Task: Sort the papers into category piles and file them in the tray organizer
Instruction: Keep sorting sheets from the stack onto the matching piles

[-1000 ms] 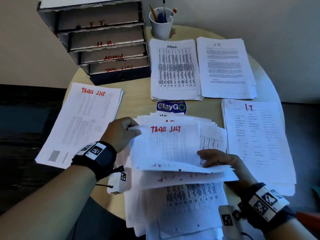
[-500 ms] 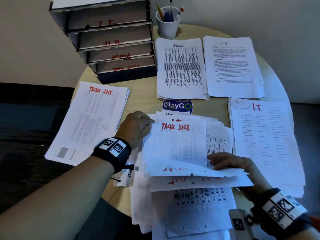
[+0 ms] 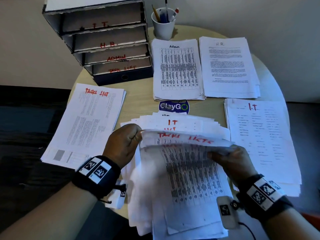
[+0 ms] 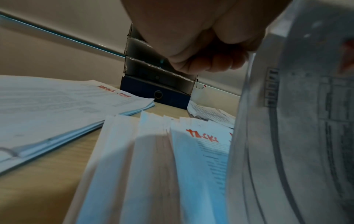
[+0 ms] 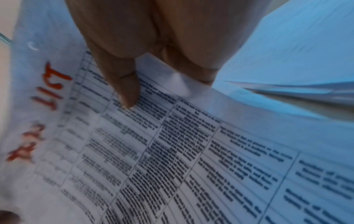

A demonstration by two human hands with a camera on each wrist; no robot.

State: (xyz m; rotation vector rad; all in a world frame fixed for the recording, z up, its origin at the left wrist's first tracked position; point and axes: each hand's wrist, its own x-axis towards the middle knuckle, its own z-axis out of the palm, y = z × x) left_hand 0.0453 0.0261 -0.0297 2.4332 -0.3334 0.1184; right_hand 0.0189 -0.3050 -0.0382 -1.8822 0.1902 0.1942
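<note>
The top sheet (image 3: 183, 138) is now lifting and curling off the stack (image 3: 181, 196), the left hand (image 3: 123, 144) pinching its left edge, the right hand (image 3: 232, 161) gripping its right.

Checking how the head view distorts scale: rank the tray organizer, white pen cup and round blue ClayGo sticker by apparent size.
1. Tray organizer, by far the largest.
2. Pen cup.
3. ClayGo sticker.
The cup and sticker look fairly close; papers hide the sticker's edges, so that order is unsure.
</note>
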